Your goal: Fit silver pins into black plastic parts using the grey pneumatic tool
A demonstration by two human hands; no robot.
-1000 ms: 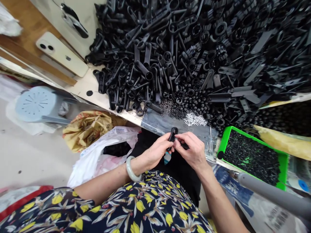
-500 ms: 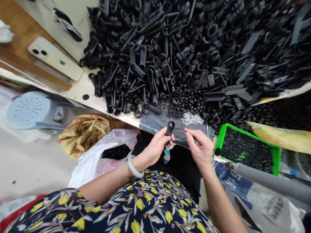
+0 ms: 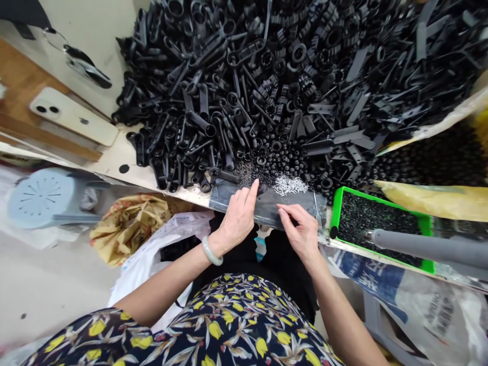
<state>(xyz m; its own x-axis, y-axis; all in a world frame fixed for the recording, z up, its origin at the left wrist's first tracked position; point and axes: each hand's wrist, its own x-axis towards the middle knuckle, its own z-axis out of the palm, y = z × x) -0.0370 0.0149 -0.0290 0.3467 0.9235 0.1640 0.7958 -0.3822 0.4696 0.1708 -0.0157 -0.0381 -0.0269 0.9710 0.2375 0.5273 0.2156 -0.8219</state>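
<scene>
My left hand [image 3: 238,213], palm down with a bracelet on its wrist, reaches over the dark mat [image 3: 269,206]. A black plastic part [image 3: 262,189] shows at its fingertips, mostly hidden by them; the thumb is out of sight. My right hand [image 3: 301,226] is to the right, its thumb and index finger pinched together low over the mat. Anything between those fingertips is too small to make out. Just above it lies a heap of small silver pins [image 3: 290,186]. Tiny dark springs or screws [image 3: 244,170] and small black rings [image 3: 284,157] lie behind the mat.
A large heap of black plastic parts [image 3: 229,76] covers the table. On the right is a green tray [image 3: 336,216] of small black pieces, with a grey tube [image 3: 415,243] across it. A phone [image 3: 74,116], blue stool [image 3: 41,195] and brown bag [image 3: 127,229] are on the left.
My left hand has turned palm down and moved forward over the mat with the black part, now mostly covered. My right hand stays pinched near the pins. The view has shifted slightly.
</scene>
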